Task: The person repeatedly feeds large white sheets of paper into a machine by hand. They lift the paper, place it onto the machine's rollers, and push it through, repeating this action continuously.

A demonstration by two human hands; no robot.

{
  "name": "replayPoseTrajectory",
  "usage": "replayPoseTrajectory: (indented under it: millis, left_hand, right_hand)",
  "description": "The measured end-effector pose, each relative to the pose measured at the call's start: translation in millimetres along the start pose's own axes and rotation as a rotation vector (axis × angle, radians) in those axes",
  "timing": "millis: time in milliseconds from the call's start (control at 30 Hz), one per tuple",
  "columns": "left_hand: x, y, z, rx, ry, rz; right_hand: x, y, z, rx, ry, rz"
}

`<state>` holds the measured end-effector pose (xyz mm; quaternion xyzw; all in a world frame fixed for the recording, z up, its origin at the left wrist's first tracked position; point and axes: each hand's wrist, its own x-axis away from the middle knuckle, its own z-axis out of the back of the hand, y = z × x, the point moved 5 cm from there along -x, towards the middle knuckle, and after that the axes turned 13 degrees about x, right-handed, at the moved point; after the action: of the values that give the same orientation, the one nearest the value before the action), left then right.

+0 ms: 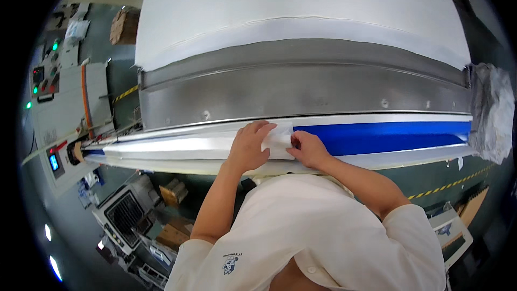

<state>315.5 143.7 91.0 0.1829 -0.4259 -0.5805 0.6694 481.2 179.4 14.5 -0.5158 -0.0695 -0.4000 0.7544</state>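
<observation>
A long, narrow white strip of sheet [177, 145] lies along a trough-like ledge in front of me. Its right end stops at a bright blue strip [388, 136], which runs on to the right. My left hand [249, 146] rests on the white strip near that end, fingers spread and thumb apart. Close to its right, my right hand [309, 150] has its fingers curled in a pinch at the white strip's end edge, where white meets blue. The fingertips partly hide the edge there.
Behind the ledge rises a grey metal plate [301, 89], with a broad white sheet [301, 0] beyond it. Crumpled grey plastic [493, 113] hangs at the right end. A control cabinet [70, 97] with lit buttons stands left. Cardboard boxes [124, 26] sit on the floor.
</observation>
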Motion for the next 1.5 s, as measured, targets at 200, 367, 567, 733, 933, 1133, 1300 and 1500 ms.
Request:
replayPoseTrajectory:
  millis: [200, 367, 567, 733, 933, 1133, 1300, 1500]
  left_hand:
    - [16.1, -9.8, -7.3, -0.061, -0.217, 0.006]
    - [15.7, -20.1, -18.7, -0.016, -0.265, 0.014]
    - [20.1, -6.7, -9.3, -0.011, -0.272, 0.003]
    - [22.1, 4.6, -10.9, 0.073, -0.149, -0.15]
    - [24.4, 2.7, -15.3, 0.033, -0.237, 0.043]
    - [21.6, -13.8, -11.4, 0.033, -0.177, 0.037]
    - [31.9, -48.6, 39.4, 0.286, 0.095, 0.149]
    - [61.7, -109.4, 108.6, -0.022, 0.389, 0.349]
  right_hand:
    - [6.1, -23.0, -14.7, 0.105, -0.077, 0.141]
    - [9.7, -33.3, 5.6, 0.167, -0.196, 0.229]
    - [-38.8, -29.5, 22.9, -0.543, -0.3, 0.13]
    - [-58.8, -60.6, -46.2, -1.057, -0.946, -0.127]
    - [-40.1, -48.1, -60.1, -0.981, -0.937, -0.367]
    - [-35.3, -46.1, -65.7, -1.117, -0.899, -0.413]
    - [-29.7, -19.4, -63.6, -0.989, -0.856, -0.448]
    - [-26.7, 3.0, -16.9, -0.589, -0.711, -0.406]
